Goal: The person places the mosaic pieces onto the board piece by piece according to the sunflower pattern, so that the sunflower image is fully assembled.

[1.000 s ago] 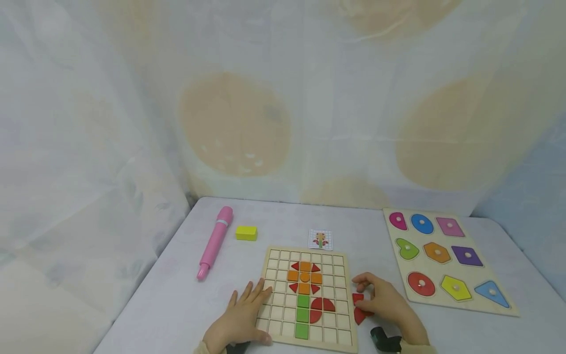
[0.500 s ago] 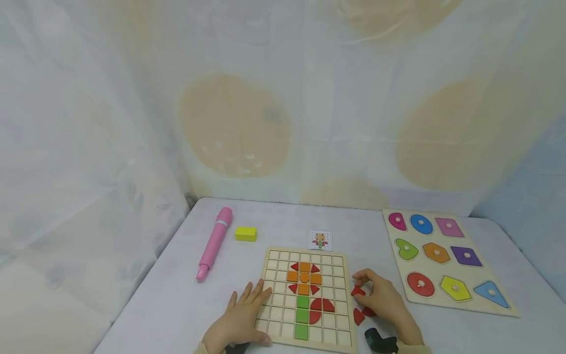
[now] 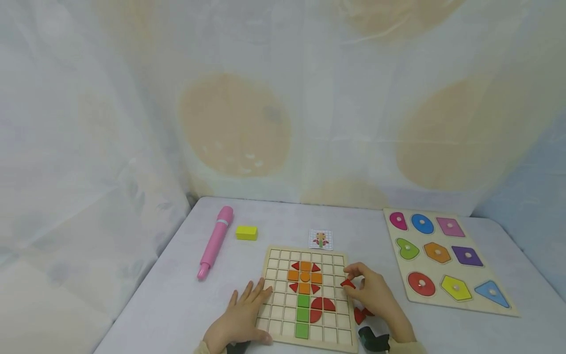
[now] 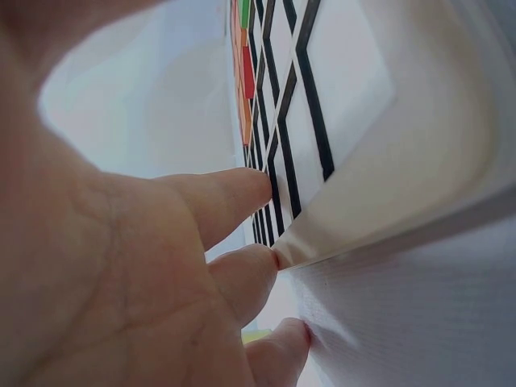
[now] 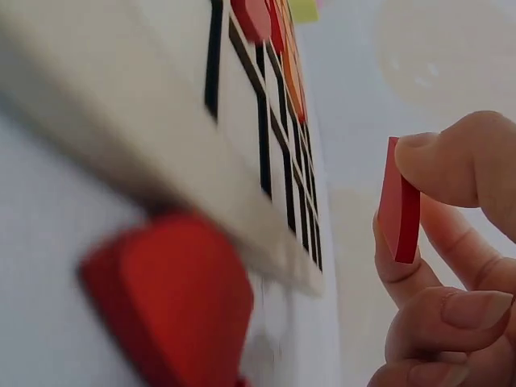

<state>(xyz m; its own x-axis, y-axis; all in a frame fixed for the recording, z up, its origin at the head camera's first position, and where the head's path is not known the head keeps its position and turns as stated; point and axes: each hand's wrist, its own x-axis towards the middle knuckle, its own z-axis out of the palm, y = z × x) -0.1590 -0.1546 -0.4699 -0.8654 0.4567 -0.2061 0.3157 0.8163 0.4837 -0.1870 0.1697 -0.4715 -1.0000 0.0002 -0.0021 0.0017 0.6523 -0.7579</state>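
A wooden grid board holds orange squares, green squares, small red triangles and red quarter-circle pieces. Along its left edge rests my left hand, fingers spread; in the left wrist view its fingertips touch the board's rim and the table. My right hand pinches a flat red piece between thumb and fingers, held up apart from the board. From the head, that red piece overlaps the board's right edge. Loose red pieces lie beside the board below my right hand.
A small pattern card lies behind the board. Back left are a yellow block and a pink pen-like tube. A knobbed shape puzzle lies at the right. Fabric walls stand behind the table.
My right hand has picked up a red piece from the table beside the board and carried it left to the board's right edge. My left hand has stayed in place.
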